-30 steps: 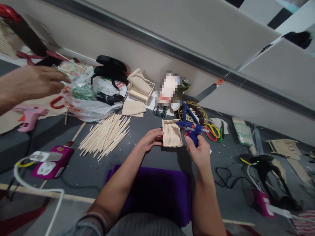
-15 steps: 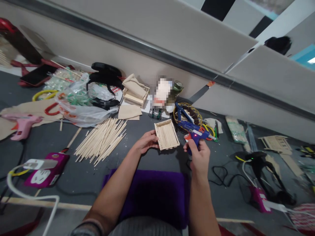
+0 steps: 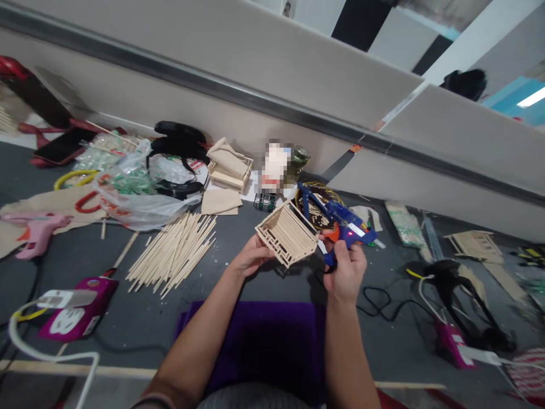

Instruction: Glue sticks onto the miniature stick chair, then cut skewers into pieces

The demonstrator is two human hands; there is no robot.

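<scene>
Your left hand [image 3: 251,258] gripped the stick tray [image 3: 287,233], tilted toward your right hand [image 3: 347,272], which clenched the glue gun [image 3: 340,224], its nozzle pointing right.

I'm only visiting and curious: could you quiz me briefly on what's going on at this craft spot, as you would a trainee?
1. What does the right hand hold? A) a blue glue gun B) scissors C) a phone
2. True or false: the left hand is empty.
3. Fill in: the loose pile of sticks lies on the floor to the person's ____.
Key: 1 A. 2 False; it grips the stick box, held tilted. 3 left.
</scene>
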